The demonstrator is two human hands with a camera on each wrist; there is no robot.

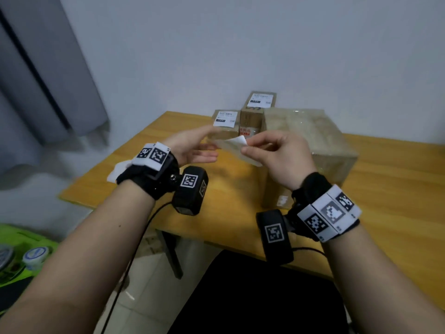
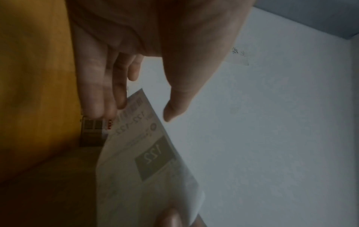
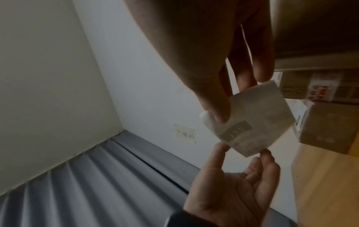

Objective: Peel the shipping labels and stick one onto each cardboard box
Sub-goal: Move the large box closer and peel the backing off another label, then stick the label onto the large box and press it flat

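Three cardboard boxes on the wooden table (image 1: 144, 150): one big box (image 1: 310, 145) at right, two small ones behind it by the wall. The left small box (image 1: 225, 131) and the taller small box (image 1: 252, 116) each carry a white label on top; the big box top shows none.

One loose shipping label (image 1: 234, 147) held in the air between both hands, just in front of the small boxes. Right hand (image 1: 279, 157) pinches its near corner between thumb and fingers, corner curled up. Left hand (image 1: 192, 148) open, palm up, fingers relaxed, fingertips (image 3: 267, 153) touching the label's far edge; no grip visible.

White paper (image 1: 118, 169) lies at the table's left edge under the left wrist. Bare tabletop lies to the right of the big box.
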